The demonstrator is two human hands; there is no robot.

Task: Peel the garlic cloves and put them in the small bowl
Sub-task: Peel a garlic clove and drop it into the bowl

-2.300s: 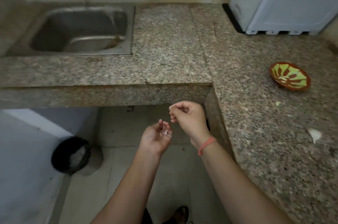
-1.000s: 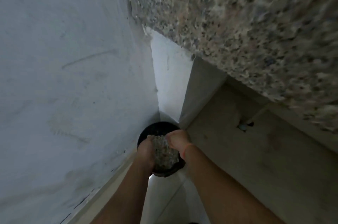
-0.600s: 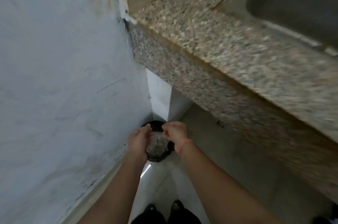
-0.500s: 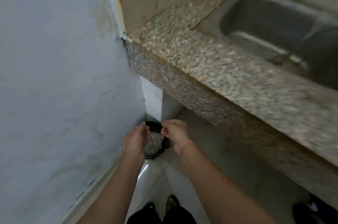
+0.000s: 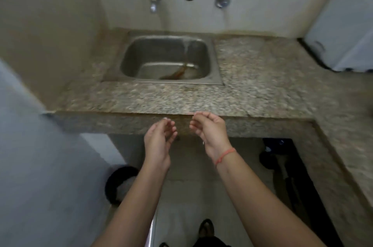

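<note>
before one sink (image 5: 141, 55) hover one left hand (image 5: 159, 140), one right hand (image 5: 210, 131), apart.

Single view here, wide-angle, worn on the head, tipped forward and down. It sits close above the left hand (image 5: 159, 135) and right hand (image 5: 207, 129), mid-frame. Beyond the hands lie the table (image 5: 252, 89) and sink (image 5: 157, 49); beneath them, floor (image 5: 191, 166).

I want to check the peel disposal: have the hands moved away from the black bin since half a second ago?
Yes. The left hand and right hand rose from over the black bin to the counter edge.
</note>
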